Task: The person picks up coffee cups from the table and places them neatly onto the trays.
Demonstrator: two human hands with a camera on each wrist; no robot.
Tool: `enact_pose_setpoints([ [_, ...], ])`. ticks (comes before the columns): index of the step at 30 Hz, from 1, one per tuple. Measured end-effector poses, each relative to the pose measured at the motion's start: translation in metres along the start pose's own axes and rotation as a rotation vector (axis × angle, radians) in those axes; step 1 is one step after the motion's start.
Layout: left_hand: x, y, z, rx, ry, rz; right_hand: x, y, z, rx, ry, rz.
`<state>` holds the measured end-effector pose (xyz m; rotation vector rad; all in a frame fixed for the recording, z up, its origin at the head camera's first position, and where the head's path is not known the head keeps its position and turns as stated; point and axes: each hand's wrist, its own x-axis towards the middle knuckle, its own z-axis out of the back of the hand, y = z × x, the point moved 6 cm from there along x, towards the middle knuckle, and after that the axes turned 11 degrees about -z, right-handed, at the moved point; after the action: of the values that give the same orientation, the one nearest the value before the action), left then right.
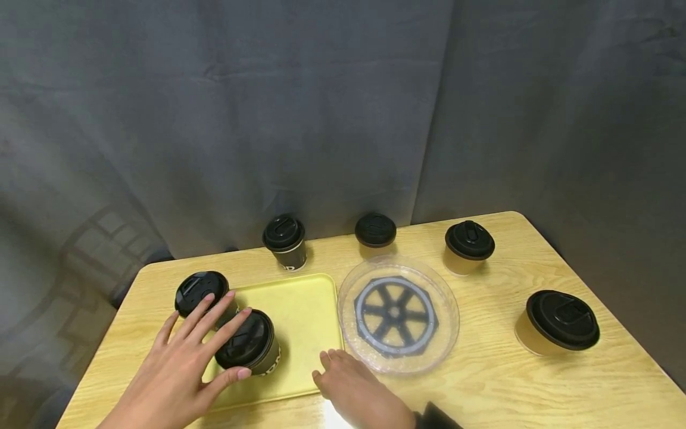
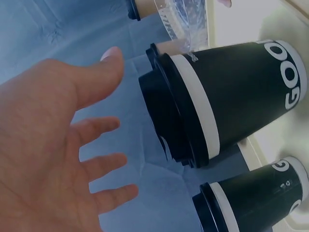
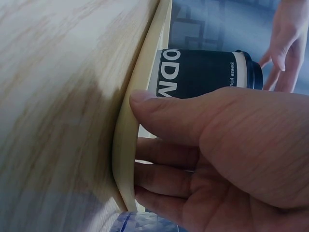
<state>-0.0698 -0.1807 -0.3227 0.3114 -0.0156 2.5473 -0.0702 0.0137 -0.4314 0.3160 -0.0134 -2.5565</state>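
My left hand (image 1: 182, 363), fingers spread, hovers above two black paper cups with black lids. In the left wrist view a gap shows between its fingers and the nearer cup (image 2: 236, 96). That cup stands upright on the yellow tray (image 1: 302, 316); the other cup (image 2: 256, 193) stands beside it toward the tray's left side. My right hand (image 1: 361, 387) is at the tray's near right corner. Its thumb (image 3: 154, 104) lies over the rim in the right wrist view, while the other fingertips meet the rim below and are partly hidden by it.
A round clear plastic container (image 1: 450, 333) with a dark spoked pattern sits right of the tray. Behind stand a black cup (image 1: 292, 257) and two brown cups with black lids (image 1: 375, 229) (image 1: 469, 241). Another brown cup (image 1: 563, 322) stands at the right. A grey curtain (image 1: 321, 119) hangs behind the table.
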Motion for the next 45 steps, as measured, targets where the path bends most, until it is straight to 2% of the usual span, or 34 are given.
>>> enact_pose_setpoints([
  [8, -0.006, 0.002, 0.001, 0.002, -0.027, 0.014, -0.001, -0.001, 0.0, 0.012, 0.0, 0.003],
  [21, -0.02, 0.016, -0.005, 0.019, -0.008, 0.065, -0.001, 0.002, 0.0, -0.027, -0.047, 0.051],
  [25, -0.023, 0.02, -0.007, 0.02, 0.004, 0.086, -0.001, 0.001, -0.001, -0.018, -0.038, 0.048],
  [36, -0.028, 0.024, -0.006, 0.036, -0.053, 0.072, -0.001, 0.0, -0.001, 0.002, -0.02, 0.034],
  [45, -0.034, 0.031, -0.014, 0.011, -0.004, 0.137, 0.0, 0.0, -0.001, 0.021, -0.022, 0.029],
])
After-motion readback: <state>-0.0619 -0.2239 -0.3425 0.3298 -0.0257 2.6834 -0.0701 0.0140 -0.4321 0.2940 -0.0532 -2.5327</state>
